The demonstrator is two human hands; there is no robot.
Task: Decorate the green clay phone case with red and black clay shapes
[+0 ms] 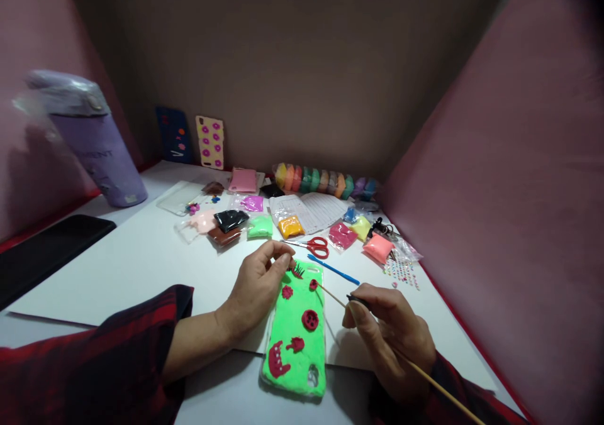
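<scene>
A phone case (292, 324) coated in bright green clay lies in front of me, decorated with dark red clay shapes. Among them are a round button-like piece (310, 320), a crown-like piece (277, 360) and a small round piece (314, 285) near the top. My right hand (391, 331) grips a thin wooden skewer (333, 295), its tip at that small piece. A little black bit (357, 300) shows by the right fingertips. At the case's upper left corner, my left hand (257, 287) is closed, thumb against fingers; what it pinches, if anything, is hidden.
Behind the case lie red-handled scissors (318, 247), a blue tool (333, 269) and bagged clay packets (231, 219). Rhinestones (403, 272) are at right. A purple bottle (97, 145) and black phone (51, 252) are left. Two decorated cases (211, 142) lean on the back wall.
</scene>
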